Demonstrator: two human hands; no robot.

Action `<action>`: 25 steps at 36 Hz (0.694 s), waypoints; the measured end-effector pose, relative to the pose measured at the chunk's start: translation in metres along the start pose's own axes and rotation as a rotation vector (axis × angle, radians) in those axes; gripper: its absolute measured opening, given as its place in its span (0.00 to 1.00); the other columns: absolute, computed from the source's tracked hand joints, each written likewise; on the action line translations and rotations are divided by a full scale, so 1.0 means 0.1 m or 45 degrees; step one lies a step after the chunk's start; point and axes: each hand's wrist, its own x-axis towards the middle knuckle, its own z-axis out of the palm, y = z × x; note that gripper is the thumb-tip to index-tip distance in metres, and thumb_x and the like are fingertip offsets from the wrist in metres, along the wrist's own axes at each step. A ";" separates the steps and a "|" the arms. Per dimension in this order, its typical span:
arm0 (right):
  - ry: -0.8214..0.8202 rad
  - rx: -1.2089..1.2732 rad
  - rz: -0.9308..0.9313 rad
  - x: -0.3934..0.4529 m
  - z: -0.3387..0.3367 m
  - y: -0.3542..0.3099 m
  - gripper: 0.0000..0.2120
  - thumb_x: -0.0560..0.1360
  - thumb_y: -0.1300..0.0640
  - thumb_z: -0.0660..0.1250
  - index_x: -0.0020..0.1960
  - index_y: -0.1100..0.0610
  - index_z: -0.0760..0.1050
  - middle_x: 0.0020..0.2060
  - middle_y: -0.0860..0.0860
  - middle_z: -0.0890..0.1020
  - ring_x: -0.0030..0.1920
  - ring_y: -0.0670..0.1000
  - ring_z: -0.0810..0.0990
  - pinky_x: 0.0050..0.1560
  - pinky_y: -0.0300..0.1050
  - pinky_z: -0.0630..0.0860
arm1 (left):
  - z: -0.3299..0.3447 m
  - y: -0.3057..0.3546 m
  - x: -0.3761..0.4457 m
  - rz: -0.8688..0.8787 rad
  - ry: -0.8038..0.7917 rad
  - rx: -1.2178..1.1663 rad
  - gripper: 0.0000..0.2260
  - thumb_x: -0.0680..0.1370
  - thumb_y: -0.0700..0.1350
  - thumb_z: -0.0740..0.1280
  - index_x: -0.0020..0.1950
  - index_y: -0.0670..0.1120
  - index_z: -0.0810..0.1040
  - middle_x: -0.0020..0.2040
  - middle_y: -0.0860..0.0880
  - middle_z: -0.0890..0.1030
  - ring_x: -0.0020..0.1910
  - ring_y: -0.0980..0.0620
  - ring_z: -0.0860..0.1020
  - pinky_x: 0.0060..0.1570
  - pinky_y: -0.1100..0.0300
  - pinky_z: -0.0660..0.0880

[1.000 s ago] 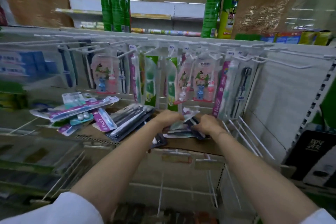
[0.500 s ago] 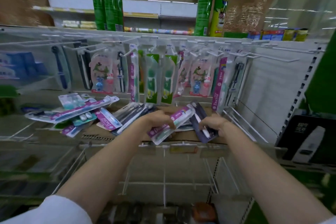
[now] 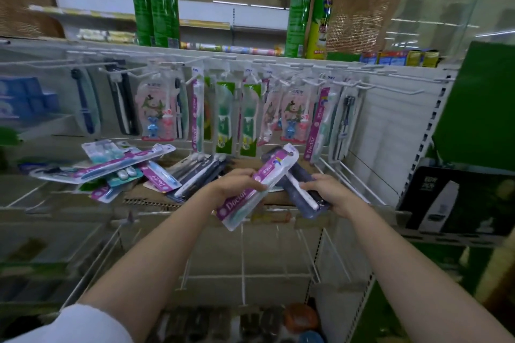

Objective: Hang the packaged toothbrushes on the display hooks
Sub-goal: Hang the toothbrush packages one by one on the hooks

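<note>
The display hooks run along the back panel, many already carrying packs, with loose toothbrush packs heaped on the shelf below; the left hand grips a purple pack tilted hole-end up, probably for hooking, while the right hand clasps a dark pack

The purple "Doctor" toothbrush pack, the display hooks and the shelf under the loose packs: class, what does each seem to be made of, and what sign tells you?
Purple "Doctor" toothbrush pack, held in the left hand: apparently printed card under a clear glossy plastic blister; it glints. Display hooks: thin white wire, probably coated metal. Shelf: brown cardboard, judging by its fluted edge.
</note>
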 end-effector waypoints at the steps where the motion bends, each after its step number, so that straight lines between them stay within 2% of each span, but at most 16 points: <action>1: 0.017 0.044 -0.038 -0.02 -0.01 -0.01 0.03 0.75 0.65 0.66 0.44 0.59 0.74 0.41 0.56 0.79 0.39 0.53 0.76 0.41 0.46 0.71 | 0.02 0.03 -0.03 0.044 0.007 -0.031 0.15 0.69 0.46 0.73 0.54 0.48 0.77 0.51 0.43 0.82 0.48 0.44 0.81 0.55 0.47 0.77; 4: 0.101 0.049 -0.116 -0.04 -0.08 -0.06 0.08 0.75 0.65 0.67 0.52 0.59 0.73 0.45 0.55 0.78 0.44 0.53 0.77 0.45 0.45 0.72 | 0.07 0.11 -0.03 0.186 0.049 -0.185 0.13 0.74 0.38 0.69 0.55 0.50 0.73 0.46 0.46 0.83 0.44 0.48 0.82 0.45 0.54 0.77; 7: 0.133 0.091 -0.149 -0.04 -0.17 -0.10 0.11 0.73 0.66 0.68 0.51 0.56 0.71 0.51 0.56 0.78 0.53 0.55 0.76 0.59 0.51 0.71 | 0.13 0.21 -0.03 0.316 0.141 -0.246 0.11 0.74 0.37 0.68 0.55 0.46 0.75 0.46 0.46 0.82 0.44 0.48 0.80 0.44 0.57 0.76; 9: 0.114 0.170 -0.179 -0.04 -0.21 -0.13 0.13 0.74 0.68 0.66 0.54 0.54 0.71 0.53 0.56 0.77 0.57 0.56 0.75 0.65 0.55 0.70 | 0.16 0.27 -0.01 0.365 0.208 -0.255 0.11 0.74 0.35 0.68 0.55 0.42 0.75 0.44 0.47 0.81 0.42 0.51 0.80 0.42 0.62 0.76; 12: 0.089 0.233 -0.242 -0.11 -0.24 -0.20 0.15 0.75 0.71 0.63 0.57 0.57 0.69 0.52 0.55 0.76 0.55 0.55 0.75 0.61 0.52 0.71 | 0.18 0.33 0.01 0.390 0.238 -0.282 0.09 0.75 0.35 0.68 0.53 0.44 0.75 0.39 0.51 0.81 0.34 0.59 0.81 0.38 0.64 0.76; 15: 0.091 0.216 -0.272 -0.11 -0.28 -0.20 0.13 0.75 0.71 0.63 0.53 0.57 0.70 0.51 0.55 0.76 0.53 0.54 0.75 0.54 0.47 0.72 | 0.20 0.35 0.02 0.402 0.246 -0.292 0.09 0.75 0.36 0.67 0.53 0.46 0.74 0.38 0.52 0.82 0.36 0.58 0.81 0.41 0.60 0.75; 18: 0.078 0.206 -0.288 -0.08 -0.30 -0.20 0.15 0.74 0.71 0.64 0.55 0.56 0.71 0.53 0.56 0.78 0.55 0.55 0.76 0.61 0.52 0.71 | 0.22 0.39 0.01 0.409 0.249 -0.294 0.10 0.76 0.36 0.66 0.55 0.45 0.73 0.40 0.50 0.82 0.37 0.57 0.81 0.37 0.63 0.76; 20: 0.063 0.187 -0.295 -0.06 -0.31 -0.22 0.15 0.74 0.71 0.65 0.55 0.55 0.71 0.52 0.54 0.78 0.54 0.55 0.76 0.60 0.52 0.71 | 0.22 0.42 0.02 0.415 0.258 -0.309 0.10 0.76 0.35 0.66 0.56 0.43 0.73 0.41 0.48 0.81 0.35 0.56 0.81 0.35 0.64 0.77; 23: 0.062 0.180 -0.298 -0.01 -0.32 -0.25 0.13 0.74 0.69 0.66 0.48 0.51 0.72 0.53 0.55 0.78 0.55 0.56 0.76 0.60 0.52 0.72 | 0.23 0.48 0.04 0.422 0.284 -0.321 0.11 0.76 0.35 0.66 0.58 0.41 0.73 0.43 0.45 0.81 0.37 0.52 0.80 0.36 0.62 0.77; 25: 0.065 0.190 -0.301 0.01 -0.33 -0.27 0.12 0.74 0.68 0.66 0.51 0.53 0.72 0.56 0.57 0.79 0.57 0.58 0.77 0.62 0.56 0.73 | 0.24 0.53 0.06 0.430 0.309 -0.304 0.11 0.76 0.36 0.66 0.58 0.42 0.73 0.43 0.46 0.81 0.39 0.51 0.80 0.38 0.62 0.77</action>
